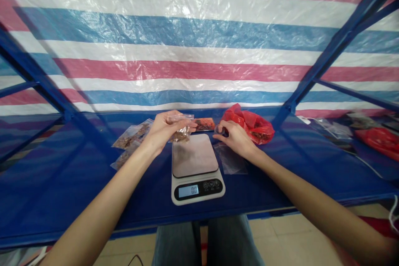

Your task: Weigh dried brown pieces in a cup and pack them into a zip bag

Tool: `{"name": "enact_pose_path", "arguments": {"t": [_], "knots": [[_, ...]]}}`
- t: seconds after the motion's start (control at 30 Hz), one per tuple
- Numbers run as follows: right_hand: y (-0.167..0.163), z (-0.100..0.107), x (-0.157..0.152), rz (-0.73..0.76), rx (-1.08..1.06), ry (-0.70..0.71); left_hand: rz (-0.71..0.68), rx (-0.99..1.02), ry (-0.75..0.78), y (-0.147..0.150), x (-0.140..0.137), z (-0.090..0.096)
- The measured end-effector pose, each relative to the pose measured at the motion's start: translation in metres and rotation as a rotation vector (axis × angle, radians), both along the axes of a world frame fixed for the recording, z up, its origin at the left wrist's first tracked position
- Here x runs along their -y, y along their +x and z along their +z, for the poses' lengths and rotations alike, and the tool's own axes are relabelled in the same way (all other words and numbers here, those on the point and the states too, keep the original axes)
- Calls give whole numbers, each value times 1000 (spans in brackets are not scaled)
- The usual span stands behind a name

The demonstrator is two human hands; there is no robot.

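My left hand point(165, 129) pinches a clear plastic zip bag point(181, 134) with brownish dried bits in it, just over the far left edge of a kitchen scale point(195, 157). The scale's display reads 0.0, and nothing lies on its plate. My right hand point(236, 136) is beside an open red plastic bag point(241, 117) that has brownish bits in it. Its thumb and fingers are curled around something small and see-through that I cannot make out. Below this hand lie flat clear bags point(231, 161).
Several filled zip bags point(130, 138) lie left of the scale. An orange and dark patterned packet point(205, 124) sits behind it. Blue metal posts point(330, 56) rise at both sides, before a striped tarp point(187, 68). More plastic bags, one red point(378, 141), lie far right.
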State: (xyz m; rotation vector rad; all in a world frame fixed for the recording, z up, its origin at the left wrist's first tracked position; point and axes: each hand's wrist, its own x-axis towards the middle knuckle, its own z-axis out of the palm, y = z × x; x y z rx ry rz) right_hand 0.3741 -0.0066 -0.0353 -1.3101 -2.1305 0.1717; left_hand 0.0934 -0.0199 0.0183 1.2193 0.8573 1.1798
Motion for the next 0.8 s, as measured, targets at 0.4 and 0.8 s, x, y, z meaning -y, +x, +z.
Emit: {"name": "enact_pose_path", "arguments": {"t": [0.4,0.8], "knots": [[-73,45,16,274,-842,-160,98,-117,334,40,2,-6],[-71,34,15,357,-1078,-284,212,-14,348,39,7,-15]]}}
